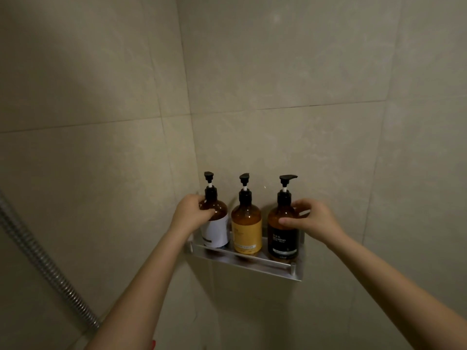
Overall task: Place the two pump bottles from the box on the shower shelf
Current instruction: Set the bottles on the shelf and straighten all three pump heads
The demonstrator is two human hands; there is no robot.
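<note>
Three amber pump bottles stand upright in a row on the metal shower shelf [252,264], which is fixed in the tiled corner. The white-label bottle [217,229] is at the left, and my left hand [190,213] grips its shoulder. The yellow-label bottle [246,234] stands in the middle, untouched. At the right is the black-label shampoo bottle [283,238]; my right hand [312,219] holds its shoulder with thumb and fingers. All pump heads are black.
Beige tiled walls [303,72] meet in a corner behind the shelf. A metal shower hose [40,258] runs diagonally down the lower left. The box is out of view.
</note>
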